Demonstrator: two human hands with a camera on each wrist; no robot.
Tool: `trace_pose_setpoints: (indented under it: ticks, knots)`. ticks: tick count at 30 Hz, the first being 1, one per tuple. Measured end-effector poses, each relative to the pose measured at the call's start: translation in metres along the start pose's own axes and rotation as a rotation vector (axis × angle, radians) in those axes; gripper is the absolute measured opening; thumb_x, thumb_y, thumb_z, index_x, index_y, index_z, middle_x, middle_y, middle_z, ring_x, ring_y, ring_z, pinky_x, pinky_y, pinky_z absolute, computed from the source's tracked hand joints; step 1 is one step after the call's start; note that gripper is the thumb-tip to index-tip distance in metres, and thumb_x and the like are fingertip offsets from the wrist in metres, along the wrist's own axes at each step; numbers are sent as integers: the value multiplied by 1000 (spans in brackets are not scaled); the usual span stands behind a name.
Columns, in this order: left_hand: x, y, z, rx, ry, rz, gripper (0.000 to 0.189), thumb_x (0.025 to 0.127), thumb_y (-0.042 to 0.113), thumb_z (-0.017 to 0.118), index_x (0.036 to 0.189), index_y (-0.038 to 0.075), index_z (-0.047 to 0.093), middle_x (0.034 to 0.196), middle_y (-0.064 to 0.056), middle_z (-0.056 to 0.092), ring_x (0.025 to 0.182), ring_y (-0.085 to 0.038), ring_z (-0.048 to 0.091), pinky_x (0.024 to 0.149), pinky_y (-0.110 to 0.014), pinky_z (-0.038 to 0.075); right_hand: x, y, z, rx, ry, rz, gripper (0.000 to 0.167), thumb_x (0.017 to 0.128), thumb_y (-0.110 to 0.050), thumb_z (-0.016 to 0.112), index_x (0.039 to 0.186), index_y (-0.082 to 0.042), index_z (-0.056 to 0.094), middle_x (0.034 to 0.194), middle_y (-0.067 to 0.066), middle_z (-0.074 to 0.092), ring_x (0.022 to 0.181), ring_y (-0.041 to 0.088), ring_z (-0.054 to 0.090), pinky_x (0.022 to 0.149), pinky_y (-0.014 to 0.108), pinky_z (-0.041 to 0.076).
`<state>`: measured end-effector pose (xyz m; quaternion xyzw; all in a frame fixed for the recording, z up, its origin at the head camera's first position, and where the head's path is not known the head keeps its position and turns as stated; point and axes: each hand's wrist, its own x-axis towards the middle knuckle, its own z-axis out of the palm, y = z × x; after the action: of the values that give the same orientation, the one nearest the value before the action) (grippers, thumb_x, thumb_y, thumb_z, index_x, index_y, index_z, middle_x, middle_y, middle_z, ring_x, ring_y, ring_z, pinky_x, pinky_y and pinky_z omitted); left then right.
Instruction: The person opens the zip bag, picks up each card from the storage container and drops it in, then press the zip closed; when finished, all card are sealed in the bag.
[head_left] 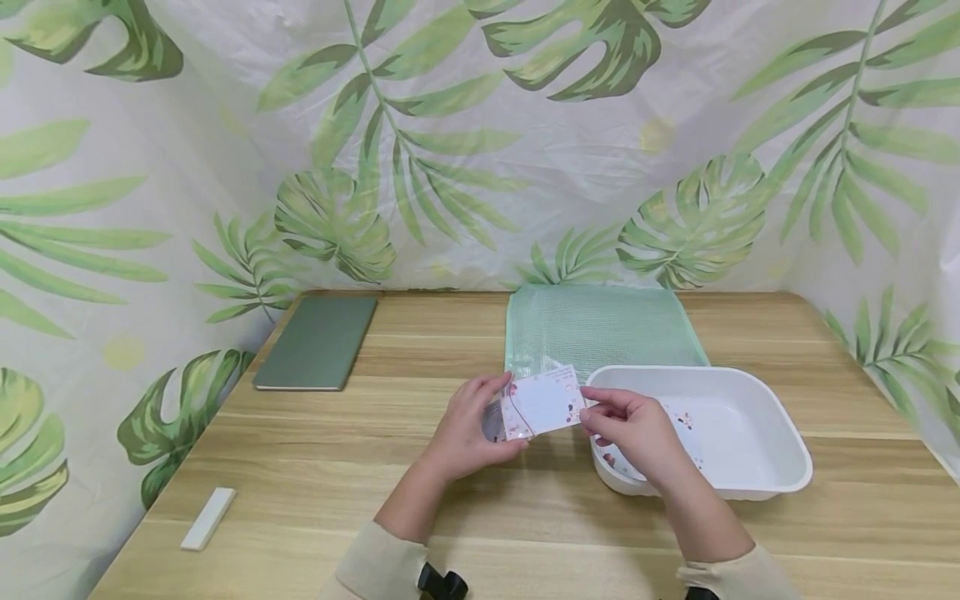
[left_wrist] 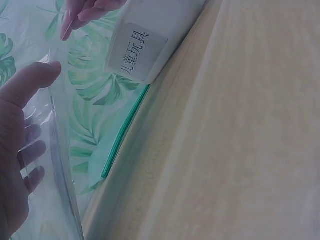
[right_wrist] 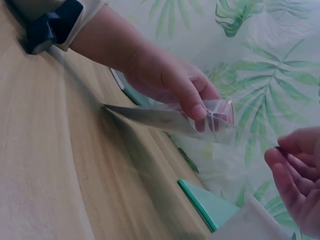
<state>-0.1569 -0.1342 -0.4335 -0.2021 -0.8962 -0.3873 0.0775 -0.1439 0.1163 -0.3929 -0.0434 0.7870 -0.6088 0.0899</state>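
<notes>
My left hand (head_left: 471, 425) holds a clear zip bag (right_wrist: 165, 117) with a red line along its mouth, thumb on one face and fingers behind it. A white card (head_left: 542, 405) with pink printed corners overlaps the bag's mouth in the head view. By its right edge my right hand (head_left: 630, 425) pinches this card between thumb and fingers. Just under the right hand stands a white plastic bin (head_left: 750, 433). Inside its left end are sheets with small printed figures (head_left: 615, 458), partly hidden by the hand.
A pale green mesh pouch (head_left: 592, 325) lies behind the bin. To the left are a dark green notebook (head_left: 318, 343) and, nearer, a small white bar (head_left: 208, 518). The bin's side bears a printed label (left_wrist: 137, 50). Leaf-patterned sheeting (head_left: 450, 150) hangs around the wooden table (head_left: 420, 342).
</notes>
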Motion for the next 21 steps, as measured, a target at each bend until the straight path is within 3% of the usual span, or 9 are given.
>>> trace_pose_setpoints:
  ticks: [4, 10, 16, 21]
  knots:
    - [0, 0, 0, 1, 6, 2, 89, 65, 33, 86, 142, 10, 50, 132, -10, 55, 123, -29, 49, 104, -51, 38, 2, 5, -3, -64, -32, -57, 44, 87, -13, 72, 128, 3, 62, 97, 12, 69, 80, 6, 68, 70, 19, 54]
    - [-1, 0, 1, -21, 17, 16, 87, 65, 31, 87, 141, 8, 51, 132, -10, 56, 122, -27, 50, 103, -49, 40, 2, 9, 7, -150, 34, -105, 30, 86, -16, 74, 114, -3, 72, 103, 13, 73, 81, 6, 65, 70, 19, 53]
    - [-1, 0, 3, -16, 24, 19, 86, 65, 32, 86, 142, 12, 51, 130, -8, 55, 118, -22, 51, 95, -41, 44, 2, 10, 25, -205, 99, -179, 20, 84, -14, 75, 103, -8, 77, 97, 6, 72, 79, 6, 59, 70, 19, 51]
    - [-1, 0, 3, -18, 30, 27, 85, 66, 31, 86, 142, 13, 51, 130, -8, 55, 116, -22, 51, 92, -39, 45, 3, 10, 36, -236, 87, -203, 17, 83, -14, 76, 100, -11, 77, 93, 2, 73, 76, 6, 57, 68, 20, 50]
